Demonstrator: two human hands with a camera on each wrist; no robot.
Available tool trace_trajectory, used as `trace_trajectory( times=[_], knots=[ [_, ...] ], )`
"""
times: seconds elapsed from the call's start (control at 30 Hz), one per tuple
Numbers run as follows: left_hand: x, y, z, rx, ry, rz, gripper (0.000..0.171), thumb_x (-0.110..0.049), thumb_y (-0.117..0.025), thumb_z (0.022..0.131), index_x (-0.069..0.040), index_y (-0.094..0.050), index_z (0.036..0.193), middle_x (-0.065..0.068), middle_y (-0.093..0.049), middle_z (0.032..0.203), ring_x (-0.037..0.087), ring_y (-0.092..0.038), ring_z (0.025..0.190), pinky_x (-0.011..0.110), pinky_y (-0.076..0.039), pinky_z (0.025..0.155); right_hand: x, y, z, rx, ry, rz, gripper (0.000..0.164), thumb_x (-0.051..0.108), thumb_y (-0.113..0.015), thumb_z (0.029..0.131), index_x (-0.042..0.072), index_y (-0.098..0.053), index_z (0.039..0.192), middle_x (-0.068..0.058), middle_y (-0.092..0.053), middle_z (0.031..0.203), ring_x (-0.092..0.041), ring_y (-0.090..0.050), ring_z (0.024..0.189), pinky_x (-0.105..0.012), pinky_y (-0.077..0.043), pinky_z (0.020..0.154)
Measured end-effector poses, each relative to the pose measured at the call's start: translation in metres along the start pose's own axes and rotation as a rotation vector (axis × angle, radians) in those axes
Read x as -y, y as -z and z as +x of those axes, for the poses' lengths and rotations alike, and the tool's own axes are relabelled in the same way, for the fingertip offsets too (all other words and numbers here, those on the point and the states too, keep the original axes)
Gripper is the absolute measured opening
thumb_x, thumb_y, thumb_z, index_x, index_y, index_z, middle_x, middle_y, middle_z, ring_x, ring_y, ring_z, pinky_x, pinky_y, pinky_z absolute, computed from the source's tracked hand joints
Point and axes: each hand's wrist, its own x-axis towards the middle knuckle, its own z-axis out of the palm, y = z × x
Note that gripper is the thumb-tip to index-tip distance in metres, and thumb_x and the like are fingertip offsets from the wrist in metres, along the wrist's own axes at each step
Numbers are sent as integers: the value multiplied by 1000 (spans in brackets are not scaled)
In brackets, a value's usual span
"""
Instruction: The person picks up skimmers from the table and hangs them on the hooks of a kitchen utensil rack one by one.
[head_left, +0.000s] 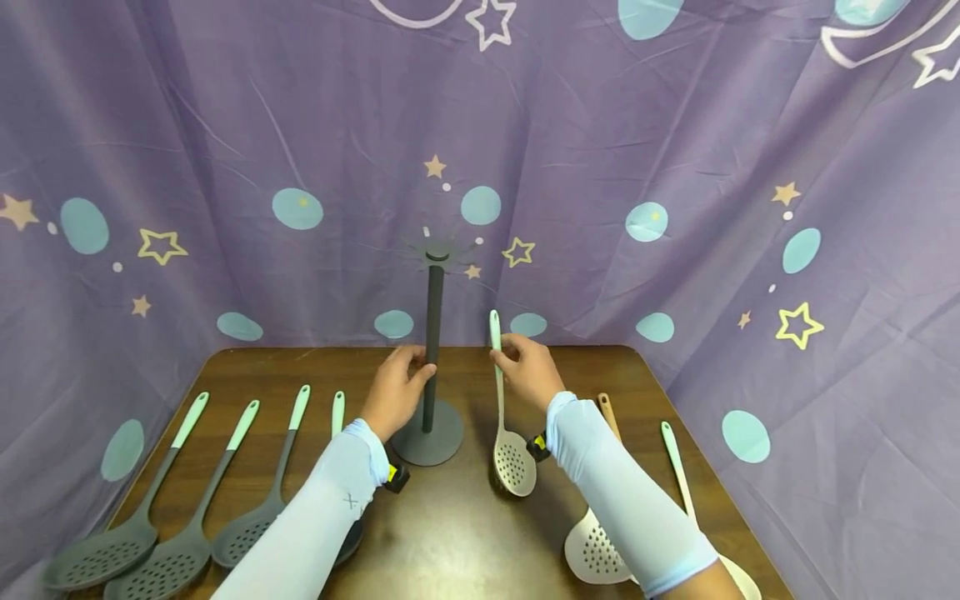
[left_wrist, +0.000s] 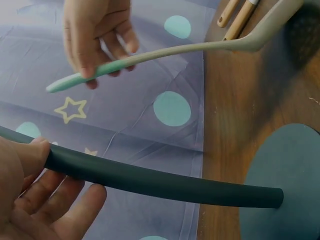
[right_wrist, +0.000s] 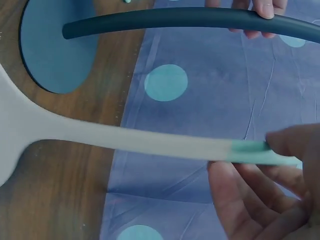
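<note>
L hand (head_left: 397, 393) pinches a dark stand (head_left: 433, 321) by its pole, far ctr of a wood table (head_left: 450, 542); R hand (head_left: 529, 372) pinches a pale slotted spoon (head_left: 514, 463) by its mint handle, bowl-end down, just right of stand; grey skimmers (head_left: 101, 554) lie near left, white utensils (head_left: 595, 552) near right

Head view evenly bright, pale glare on near table (head_left: 442, 542), stand top (head_left: 437, 252) faint against curtain (head_left: 360, 108), wrist views dimmer and bluish, pole (left_wrist: 150, 178) bowed by lens distortion, dark blurred patch upper right in left wrist view.
</note>
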Motion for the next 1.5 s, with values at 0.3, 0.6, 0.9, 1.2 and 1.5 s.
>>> trace_trajectory(
  times=[0.3,0.6,0.9,1.2,1.5],
  knots=[
    [5,-6,-1,-14,-24,-15,40,-18,-65,103,-5,-59,141,11,-68,123,28,-64,115,46,-53,99,17,14,28,-202,110,-80,23,13,-56,107,3,-68,125,-15,-74,107,-31,-71,98,-46,-58,84],
    [9,-7,-3,-65,-97,11,26,-16,-68,101,-7,-69,125,9,-69,110,27,-66,104,45,-56,89,47,24,45,-318,188,-67,21,12,-57,107,4,-65,124,-15,-75,109,-30,-72,95,-44,-59,82],
    [10,-12,-3,-50,-55,6,28,-20,-66,103,-9,-67,129,8,-73,115,25,-70,104,45,-58,90,73,22,56,-264,224,-33,22,12,-54,108,5,-66,126,-13,-70,108,-27,-66,94,-43,-55,83],
    [12,-13,-1,-62,-92,29,28,-21,-65,102,-11,-68,128,5,-73,113,23,-71,101,43,-59,86,91,17,59,-301,341,-31,21,12,-54,109,3,-65,124,-11,-67,99,-25,-61,85,-41,-52,78],
    [14,-13,-6,-71,-82,7,32,-20,-65,102,-14,-67,134,5,-73,116,24,-71,105,44,-60,87,101,10,59,-297,363,-34,13,12,-53,109,3,-63,110,-7,-56,85,-22,-51,74,-37,-44,67]
  ],
)
